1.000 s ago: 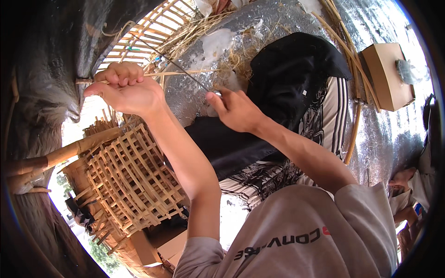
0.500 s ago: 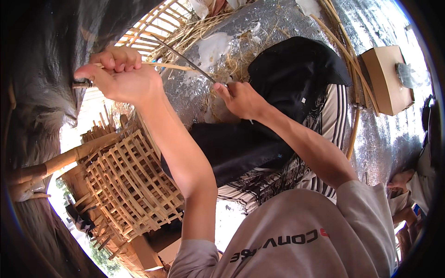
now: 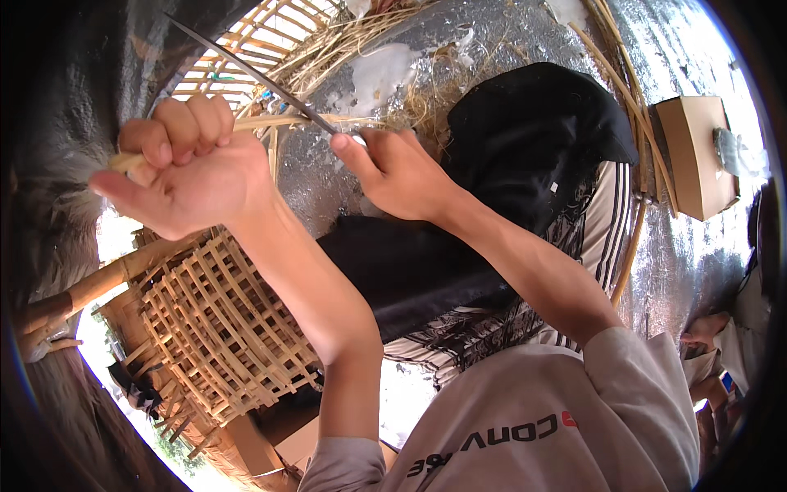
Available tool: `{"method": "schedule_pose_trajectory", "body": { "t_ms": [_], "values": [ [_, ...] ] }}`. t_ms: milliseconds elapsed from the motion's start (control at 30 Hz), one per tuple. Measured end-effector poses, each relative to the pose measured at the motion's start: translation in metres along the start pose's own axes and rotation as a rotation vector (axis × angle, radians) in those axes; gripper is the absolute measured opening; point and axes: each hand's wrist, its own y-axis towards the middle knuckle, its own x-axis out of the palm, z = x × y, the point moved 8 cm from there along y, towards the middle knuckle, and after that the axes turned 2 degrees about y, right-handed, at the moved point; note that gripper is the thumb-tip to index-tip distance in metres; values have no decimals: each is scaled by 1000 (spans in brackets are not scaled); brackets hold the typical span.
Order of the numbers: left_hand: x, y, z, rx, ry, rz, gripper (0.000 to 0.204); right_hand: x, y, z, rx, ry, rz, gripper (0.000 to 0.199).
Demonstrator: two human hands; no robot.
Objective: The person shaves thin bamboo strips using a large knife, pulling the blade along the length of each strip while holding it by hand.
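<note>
My left hand (image 3: pixel 182 168) is raised at the upper left, palm turned up, its fingers curled round a pale bamboo strip (image 3: pixel 266 122). From that fist the strip runs right, toward my other hand. My right hand (image 3: pixel 400 174) grips the handle of a long, thin-bladed knife (image 3: pixel 254 75), most of the handle hidden by the fingers. The blade slants up and left, crossing the strip close to my right thumb. Below both hands a black cloth (image 3: pixel 525 139) covers my lap and legs.
A woven bamboo lattice (image 3: pixel 221 328) stands at the left beside a bamboo pole (image 3: pixel 90 291). Shavings (image 3: pixel 426 107) litter the silvery sheet ahead. Long bamboo strips (image 3: pixel 627 98) and a cardboard box (image 3: pixel 697 156) lie to the right. Another person's hand (image 3: pixel 707 330) shows at the far right.
My left hand has moved left and slightly down with the strip. My right hand has shifted left, and the knife blade now reaches farther to the upper left.
</note>
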Motion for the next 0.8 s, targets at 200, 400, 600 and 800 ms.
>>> {"method": "schedule_pose_trajectory", "body": {
  "t_ms": [200, 400, 600, 800],
  "values": [
    [-15, 5, 3, 39, 30, 149, 54, 7, 12, 13, 201, -45, -61, 64],
    [-17, 6, 6, 73, 233, 231, 55, 16, 3, 47, 214, -31, -49, 61],
    [-25, 4, 11, 213, 262, 458, 51, 20, 2, 23, 159, -67, 2, 56],
    [-29, 7, 6, 181, 320, 472, 61, 18, -8, -32, -174, 109, 78, 47]
  ]
}}
